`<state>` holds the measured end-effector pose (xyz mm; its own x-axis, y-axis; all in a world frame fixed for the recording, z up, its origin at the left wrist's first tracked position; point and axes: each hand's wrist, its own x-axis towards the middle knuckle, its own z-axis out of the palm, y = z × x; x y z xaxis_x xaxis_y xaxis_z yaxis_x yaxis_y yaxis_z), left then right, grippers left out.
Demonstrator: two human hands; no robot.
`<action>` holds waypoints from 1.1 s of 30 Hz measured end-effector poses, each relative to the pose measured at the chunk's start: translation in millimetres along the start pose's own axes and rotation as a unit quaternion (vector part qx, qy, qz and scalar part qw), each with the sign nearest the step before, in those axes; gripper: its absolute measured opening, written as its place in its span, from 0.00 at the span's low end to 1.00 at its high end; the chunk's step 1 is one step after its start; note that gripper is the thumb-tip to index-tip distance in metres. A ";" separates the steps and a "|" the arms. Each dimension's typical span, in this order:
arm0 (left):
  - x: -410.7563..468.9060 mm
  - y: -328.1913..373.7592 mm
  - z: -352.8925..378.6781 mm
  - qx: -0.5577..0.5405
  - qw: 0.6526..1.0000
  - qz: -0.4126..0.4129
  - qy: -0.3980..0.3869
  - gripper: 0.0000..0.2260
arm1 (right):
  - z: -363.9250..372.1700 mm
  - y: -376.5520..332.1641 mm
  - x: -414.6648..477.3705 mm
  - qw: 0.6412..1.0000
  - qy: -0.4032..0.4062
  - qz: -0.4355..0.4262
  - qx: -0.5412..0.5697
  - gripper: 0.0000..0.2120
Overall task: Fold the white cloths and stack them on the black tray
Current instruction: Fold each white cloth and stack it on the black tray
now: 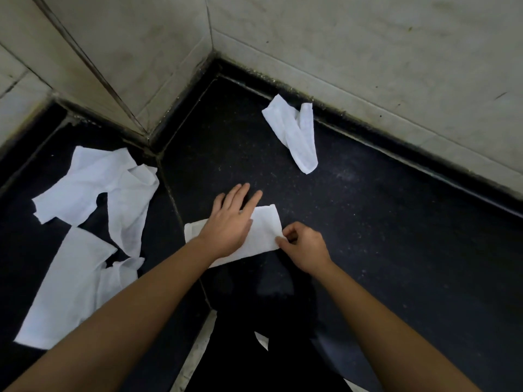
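1. Black speckled surface fills most of the frame; grey tiled walls meet in a corner at upper centre; a seam runs down the surface just left of the hands.
2. Crumpled cloths lie spread at left of frame; a long flat cloth lies below them at lower left, its near edge hidden by the left forearm.
3. Twisted cloth lies at upper centre, near the wall edge, well apart from the hands.
4. Folded cloth lies flat on the surface at centre of frame, partly covered by the left hand.
5. Left hand rests palm down on the folded cloth; fingers straight, slightly spread, tips reaching past the cloth's far edge onto the surface.
6. Right hand at the cloth's right edge; fingers curled, thumb and fingertips pinching the lower right corner.
7. Dark clothing at bottom centre; a small white scrap shows against it.
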<state>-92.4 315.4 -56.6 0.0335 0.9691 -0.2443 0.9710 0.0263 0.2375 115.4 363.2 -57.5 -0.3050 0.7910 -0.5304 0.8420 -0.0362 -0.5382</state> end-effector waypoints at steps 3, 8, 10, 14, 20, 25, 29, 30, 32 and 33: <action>31.6 12.8 -14.2 0.016 0.994 0.072 -0.076 0.40 | -7.6 3.1 -3.8 0.996 0.009 -0.075 -0.038 0.06; 61.4 22.6 -39.7 0.070 0.964 0.115 -0.231 0.41 | -19.5 3.4 -8.3 0.971 0.024 -0.203 -0.121 0.05; 63.5 22.1 -46.4 0.071 0.959 0.124 -0.244 0.31 | -23.3 3.0 -9.2 0.967 0.014 -0.216 -0.132 0.05; 55.6 14.5 -59.0 -0.002 0.974 0.086 -0.209 0.12 | -32.3 1.0 -8.5 0.983 0.019 -0.171 -0.058 0.05; 32.0 -4.3 -98.9 -0.148 0.989 -0.006 -0.018 0.06 | -58.6 -36.2 5.2 0.981 0.079 -0.155 0.084 0.14; 14.8 -21.8 -136.6 -0.241 0.945 -0.018 0.221 0.04 | -94.4 -92.6 -0.1 0.936 0.182 -0.276 0.121 0.05; -15.4 -18.6 -130.5 -0.269 0.917 0.007 0.294 0.04 | -96.5 -103.9 -14.0 0.913 0.181 -0.348 0.111 0.03; -25.0 -18.7 -119.5 -0.261 0.922 0.012 0.287 0.05 | -91.3 -99.0 -15.9 0.914 0.167 -0.360 0.091 0.02; -46.6 -19.5 -89.2 -0.232 0.939 0.020 0.254 0.07 | -74.4 -81.1 -18.5 0.920 0.121 -0.372 0.028 0.04; -57.3 -20.4 -71.3 -0.216 0.949 0.026 0.229 0.07 | -64.0 -69.9 -19.7 0.925 0.091 -0.369 -0.017 0.04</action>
<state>-130.9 276.8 19.6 -0.1242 0.9740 0.1894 0.7794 -0.0223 0.6261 91.0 389.3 32.5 -0.7251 0.6823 0.0933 0.4489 0.5711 -0.6873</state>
